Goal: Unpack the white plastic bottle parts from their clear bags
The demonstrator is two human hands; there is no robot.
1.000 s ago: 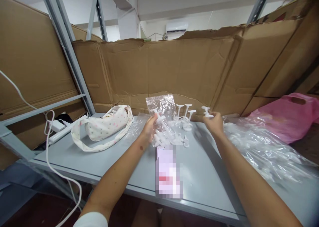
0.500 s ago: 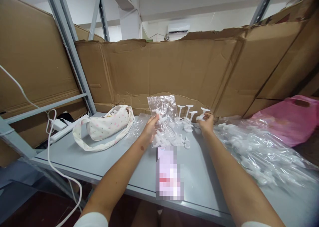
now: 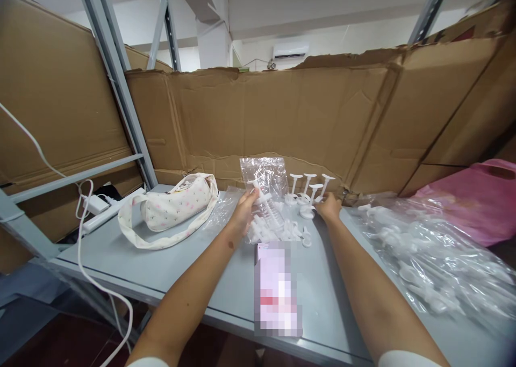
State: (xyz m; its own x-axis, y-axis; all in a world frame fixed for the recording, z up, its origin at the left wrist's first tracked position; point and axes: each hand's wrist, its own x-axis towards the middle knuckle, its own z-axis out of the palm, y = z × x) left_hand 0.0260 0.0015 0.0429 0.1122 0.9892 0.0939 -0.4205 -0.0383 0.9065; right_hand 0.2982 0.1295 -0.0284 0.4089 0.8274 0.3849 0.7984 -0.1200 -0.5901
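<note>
My left hand [image 3: 244, 208] is closed on a white plastic T-topped part [image 3: 256, 186], held tilted over a heap of small white plastic parts [image 3: 264, 228]. A clear ribbed or coiled piece [image 3: 272, 216] slants just below it; whether the two are joined I cannot tell. At the back, my right hand [image 3: 329, 208] is closed round the lower part of a white T-topped stand [image 3: 327, 180], its fingertips partly hidden. Several similar stands [image 3: 314, 192] rise upright to its left. Behind the heap is a clear plastic bag [image 3: 264, 171].
A phone [image 3: 276, 292] with a blurred screen lies near the table's front edge. On the left are a patterned white shoulder bag [image 3: 177, 203] and a power strip [image 3: 108, 211]. A clear bag of white parts [image 3: 427, 259] and a pink bag [image 3: 463, 200] cover the right. Cardboard [image 3: 274, 114] walls the back.
My right hand has lowered the T-topped stand onto the table beside the other stands. My left hand keeps its hold in nearly the same place. The view has shifted slightly.
</note>
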